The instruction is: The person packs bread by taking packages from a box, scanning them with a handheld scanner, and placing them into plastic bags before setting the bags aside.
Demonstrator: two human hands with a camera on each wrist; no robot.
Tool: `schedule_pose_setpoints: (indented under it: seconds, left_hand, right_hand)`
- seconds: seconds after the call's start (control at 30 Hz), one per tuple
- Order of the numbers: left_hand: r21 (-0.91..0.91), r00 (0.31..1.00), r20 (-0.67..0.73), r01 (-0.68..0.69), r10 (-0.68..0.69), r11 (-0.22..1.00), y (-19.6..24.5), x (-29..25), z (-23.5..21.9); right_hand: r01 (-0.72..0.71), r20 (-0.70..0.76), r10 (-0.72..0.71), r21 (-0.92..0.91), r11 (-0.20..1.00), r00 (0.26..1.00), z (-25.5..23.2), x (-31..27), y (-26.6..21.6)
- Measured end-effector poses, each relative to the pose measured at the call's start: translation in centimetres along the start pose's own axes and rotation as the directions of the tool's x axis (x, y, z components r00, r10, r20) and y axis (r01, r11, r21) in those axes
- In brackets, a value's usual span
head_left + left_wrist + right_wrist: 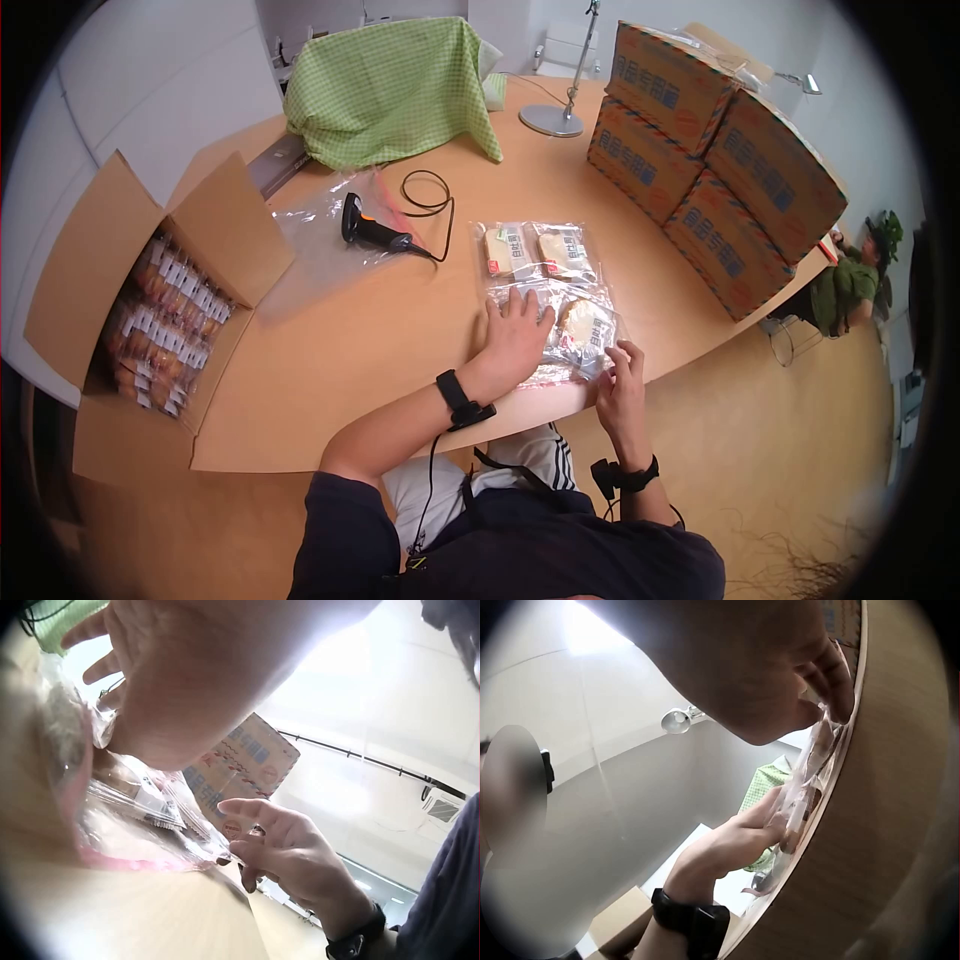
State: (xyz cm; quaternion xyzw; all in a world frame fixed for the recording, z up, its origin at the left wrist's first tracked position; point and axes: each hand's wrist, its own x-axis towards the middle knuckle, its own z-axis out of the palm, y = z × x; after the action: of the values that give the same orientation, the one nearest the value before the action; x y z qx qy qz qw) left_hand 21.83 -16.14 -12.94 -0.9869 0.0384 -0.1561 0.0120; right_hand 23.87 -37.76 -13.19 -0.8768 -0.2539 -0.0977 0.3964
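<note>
several packets [583, 327] by the bench's [370, 340] near edge seem mid-arranging, left hand [514, 336] spread atop, right hand [624, 393] pinching one, squaring likely next.

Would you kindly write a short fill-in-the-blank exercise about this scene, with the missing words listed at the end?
1. The left hand rests on the clear plastic packaging and the right hand pinches its edge, both wrists wearing ____ straps.
2. The checked cloth near the back of the table is white and ____.
3. The large lettering on the stacked cartons is ____.
4. In the head view, the open carton stands to the ____ of the scanner.

Missing words: black; green; blue; left.
</note>
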Motion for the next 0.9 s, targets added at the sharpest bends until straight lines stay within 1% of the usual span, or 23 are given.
schedule_pose_setpoints:
  seconds: [0.03, 0.1, 0.13, 0.2, 0.3, 0.33, 0.37, 0.4, 0.43, 0.5, 0.53, 0.57, 0.6, 0.67, 0.73, 0.8, 0.87, 0.9]
  left_hand:
    - [-0.013, 1.0, -0.004, 0.003, -0.003, 1.0, 0.1, 0.0, -0.2]
    - [-0.022, 1.0, -0.006, 0.009, -0.009, 1.0, 0.1, 0.1, -0.5]
    - [-0.034, 1.0, -0.01, 0.021, -0.022, 0.999, 0.2, 0.3, -0.5]
    - [-0.048, 0.999, -0.015, 0.032, -0.033, 0.998, 0.3, 0.6, -0.9]
    - [-0.097, 0.998, -0.053, 0.029, -0.034, 0.995, 0.5, 0.9, -1.5]
    - [-0.12, 0.996, -0.092, 0.01, -0.021, 0.993, 0.5, 1.0, -1.4]
    - [-0.142, 0.991, -0.131, -0.008, -0.011, 0.99, 0.5, 1.1, -1.3]
    - [-0.141, 0.991, -0.132, -0.006, -0.013, 0.99, 0.5, 1.1, -1.1]
    - [-0.136, 0.987, -0.157, -0.003, -0.019, 0.991, 0.6, 1.1, -1.0]
    - [-0.132, 0.983, -0.184, 0.0, -0.025, 0.991, 0.6, 1.1, -1.0]
    - [-0.108, 0.998, -0.064, 0.009, -0.016, 0.994, 0.6, 1.0, -1.6]
    - [-0.081, 0.998, 0.056, 0.014, -0.009, 0.997, 0.6, 0.9, -2.0]
    - [-0.079, 0.999, 0.053, 0.014, -0.01, 0.997, 0.6, 0.9, -1.9]
    - [0.002, 1.0, 0.016, -0.016, 0.016, 1.0, 0.6, 0.6, -1.5]
    - [-0.013, 0.999, -0.006, -0.035, 0.035, 0.999, 0.6, 0.2, -0.6]
    - [-0.024, 0.998, -0.03, -0.06, 0.059, 0.998, 0.6, -0.1, -0.1]
    - [0.035, 0.99, 0.114, -0.084, 0.08, 0.996, 0.5, -0.2, -0.4]
    - [0.039, 0.991, 0.112, -0.085, 0.08, 0.996, 0.5, -0.3, -0.3]
  right_hand:
    - [0.004, 0.004, -0.004, 0.003, 1.0, 1.0, 0.1, 0.1, 0.0]
    - [0.21, 0.056, -0.208, -0.052, 0.976, 0.977, 0.2, 0.3, 0.3]
    - [0.212, 0.057, -0.209, -0.049, 0.976, 0.976, 0.2, 0.4, 0.3]
    - [0.316, 0.075, -0.313, -0.025, 0.948, 0.947, 0.0, 0.8, 0.3]
    - [0.329, 0.103, -0.324, -0.038, 0.944, 0.941, -0.4, 1.4, -0.1]
    - [0.331, 0.104, -0.326, -0.038, 0.943, 0.94, -0.4, 1.6, 0.2]
    - [0.328, 0.136, -0.32, -0.039, 0.944, 0.938, -0.4, 1.9, 0.7]
    - [0.325, 0.168, -0.315, -0.04, 0.945, 0.934, -0.3, 2.1, 1.1]
    - [0.327, 0.169, -0.317, -0.039, 0.944, 0.933, 0.0, 2.1, 1.1]
    - [0.329, 0.1, -0.314, -0.285, 0.9, 0.944, 0.5, 2.0, 0.9]
    - [0.331, 0.099, -0.315, -0.285, 0.9, 0.944, 0.6, 2.0, 0.7]
    - [0.365, 0.152, -0.335, -0.269, 0.891, 0.93, 0.8, 2.1, 0.5]
    - [0.399, 0.204, -0.354, -0.252, 0.882, 0.913, 0.9, 2.2, 0.2]
    - [0.465, 0.308, -0.393, -0.211, 0.86, 0.866, 1.2, 2.5, -0.2]
    - [0.52, 0.407, -0.422, -0.164, 0.838, 0.81, 1.5, 2.5, -0.6]
    - [0.521, 0.383, -0.426, -0.189, 0.833, 0.82, 1.7, 2.7, -0.6]
    - [0.49, 0.373, -0.401, -0.186, 0.851, 0.837, 1.9, 3.3, -0.4]
    - [0.492, 0.369, -0.404, -0.185, 0.851, 0.837, 2.0, 3.7, 0.2]
